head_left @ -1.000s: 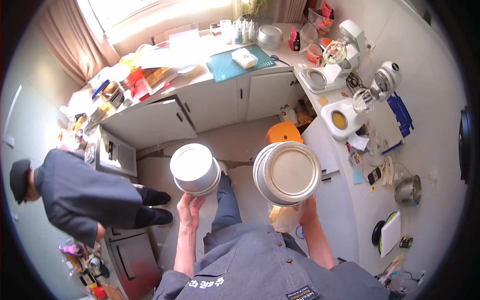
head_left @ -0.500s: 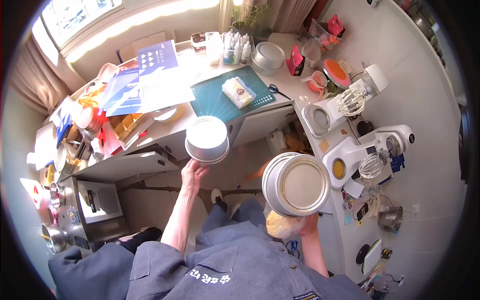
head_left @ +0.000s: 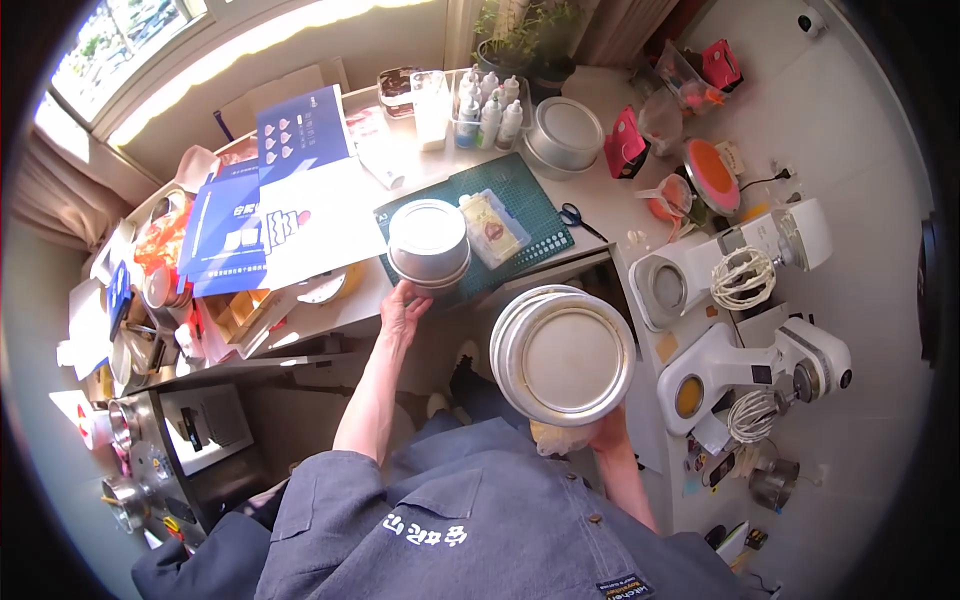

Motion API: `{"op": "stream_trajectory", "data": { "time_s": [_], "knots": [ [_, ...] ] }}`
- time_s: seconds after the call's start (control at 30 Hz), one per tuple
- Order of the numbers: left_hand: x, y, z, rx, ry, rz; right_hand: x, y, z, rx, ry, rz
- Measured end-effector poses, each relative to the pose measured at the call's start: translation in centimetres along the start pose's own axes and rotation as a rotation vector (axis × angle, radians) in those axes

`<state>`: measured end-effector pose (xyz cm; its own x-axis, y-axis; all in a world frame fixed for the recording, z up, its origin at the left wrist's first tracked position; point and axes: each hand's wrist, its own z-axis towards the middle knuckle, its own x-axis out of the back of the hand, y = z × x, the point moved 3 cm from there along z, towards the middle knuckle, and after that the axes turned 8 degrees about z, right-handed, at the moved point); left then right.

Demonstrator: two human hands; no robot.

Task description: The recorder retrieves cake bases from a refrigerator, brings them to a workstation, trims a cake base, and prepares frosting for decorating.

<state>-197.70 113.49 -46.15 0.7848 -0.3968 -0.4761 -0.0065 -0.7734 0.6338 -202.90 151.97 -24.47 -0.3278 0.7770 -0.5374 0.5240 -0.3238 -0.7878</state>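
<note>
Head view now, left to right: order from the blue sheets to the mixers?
Blue printed sheets, smaller round tins in left hand, larger round tins in right hand, white stand mixers.

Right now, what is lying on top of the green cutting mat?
On the green cutting mat lies a plastic pack. The silver bakeware in the left hand hides part of the mat's left side, so anything there cannot be seen.

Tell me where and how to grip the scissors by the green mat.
I'd grip the scissors by the finger loops, from above: they appear to lie flat, loops far left, blades pointing near right. The left hand holds a smaller round tin, the right hand a larger round tin, so probably free one first.
</note>
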Motion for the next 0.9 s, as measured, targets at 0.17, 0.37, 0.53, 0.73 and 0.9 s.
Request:
{"op": "stream_trajectory", "data": {
  "time_s": [0.17,0.37,0.53,0.73,0.9],
  "knots": [
    [-1.6,2.5,3.6,-0.111,0.135,-0.001,-0.7,-0.7,6.2,-0.074,0.106,0.0],
    [-4.4,4.5,-1.4,-0.025,0.236,0.201,-0.4,0.7,9.4,-0.151,0.105,-0.097],
    [-9.8,6.2,-10.3,-0.081,-0.124,0.283,-2.2,-0.5,9.3,-0.072,0.073,-0.308],
    [-15.0,8.8,-17.2,0.08,-0.609,0.422,-2.1,0.8,3.8,0.021,0.273,-0.349],
    [-16.2,7.0,-21.0,0.176,-0.928,0.579,-0.3,4.2,-3.8,0.039,0.497,-0.297]
  ]
}}
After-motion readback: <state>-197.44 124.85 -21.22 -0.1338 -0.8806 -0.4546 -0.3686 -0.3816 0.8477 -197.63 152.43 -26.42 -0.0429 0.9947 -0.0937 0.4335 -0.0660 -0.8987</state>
